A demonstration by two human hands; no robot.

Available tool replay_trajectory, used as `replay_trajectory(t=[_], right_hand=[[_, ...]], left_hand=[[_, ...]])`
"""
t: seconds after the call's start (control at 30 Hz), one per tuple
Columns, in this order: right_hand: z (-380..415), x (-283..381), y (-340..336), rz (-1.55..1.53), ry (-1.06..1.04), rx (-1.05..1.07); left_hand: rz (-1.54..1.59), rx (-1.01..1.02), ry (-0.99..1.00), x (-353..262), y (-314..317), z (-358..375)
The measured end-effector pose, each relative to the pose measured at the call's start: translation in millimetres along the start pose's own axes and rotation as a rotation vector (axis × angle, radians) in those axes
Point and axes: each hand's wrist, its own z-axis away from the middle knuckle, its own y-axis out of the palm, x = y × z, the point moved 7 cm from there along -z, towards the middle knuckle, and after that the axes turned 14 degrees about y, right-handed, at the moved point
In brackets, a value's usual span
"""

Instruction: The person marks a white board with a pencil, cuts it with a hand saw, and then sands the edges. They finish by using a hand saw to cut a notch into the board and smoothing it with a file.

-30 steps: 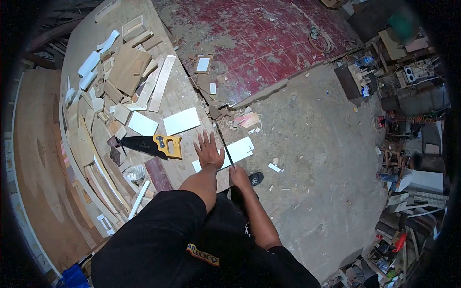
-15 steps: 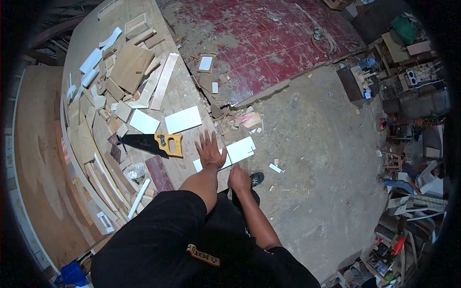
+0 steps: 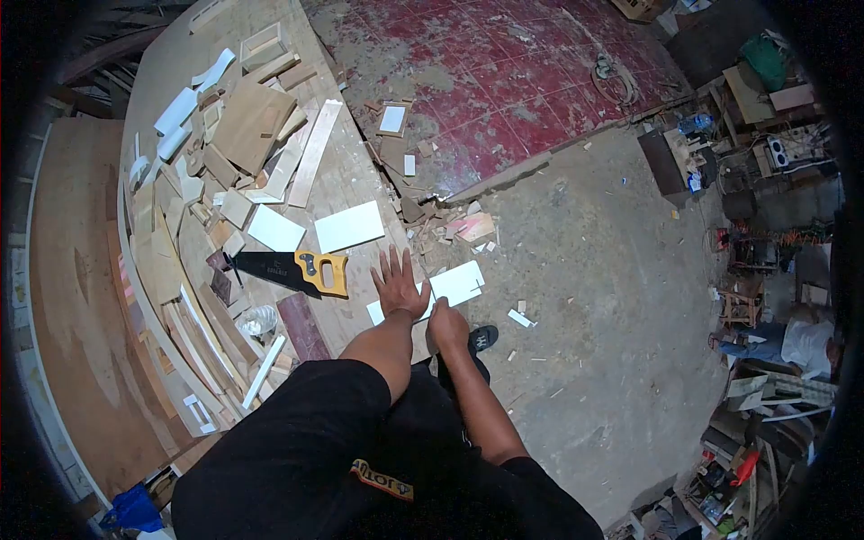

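My left hand (image 3: 399,286) lies flat with its fingers spread on a white board (image 3: 457,283), pressing it against the bench edge. The board's right end sticks out past the bench and has a small notch. My right hand (image 3: 447,326) is closed in a fist at the board's near edge, beside my left hand. A thin dark line crosses the board just ahead of that fist; what the fist holds is hidden. A handsaw (image 3: 292,270) with a yellow handle lies on the bench left of my left hand.
Two white panels (image 3: 349,227) and a pile of wood offcuts (image 3: 247,126) lie on the wooden bench (image 3: 355,315). Scraps (image 3: 519,318) are scattered over the concrete floor (image 3: 594,360). A person (image 3: 801,346) is at the far right among stacked materials.
My right fist has moved slightly forward along the board's edge. My left hand stays pressed on the board. The view has shifted a little, and the person at far right has changed posture.
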Motion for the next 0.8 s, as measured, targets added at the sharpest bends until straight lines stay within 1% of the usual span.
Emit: replay_trajectory(t=[0.17, 0.33, 0.4, 0.47, 0.53, 0.73, 0.8], right_hand=[[3, 1, -3, 0.002, 0.002, -0.002], [16, -19, 5, 0.024, 0.010, -0.027], [24, -32, 10, 0.058, 0.062, 0.042], [35, -40, 10, 0.080, 0.044, 0.017], [45, -41, 3, 0.102, 0.024, -0.011], [73, -48, -33, 0.118, 0.095, 0.064], [75, -44, -43, 0.147, 0.127, 0.122]], left_hand=[[0.057, -0.019, 0.008, 0, -2, 0], [0.048, -0.026, 0.009, 3, 2, -1], [0.043, -0.035, 0.014, 1, 1, 0], [0.016, 0.037, -0.005, 0, -2, 0], [0.014, 0.042, -0.007, 0, -2, 0], [0.004, 0.008, 0.007, 0, 2, 1], [-0.003, -0.002, 0.012, 1, 3, 1]])
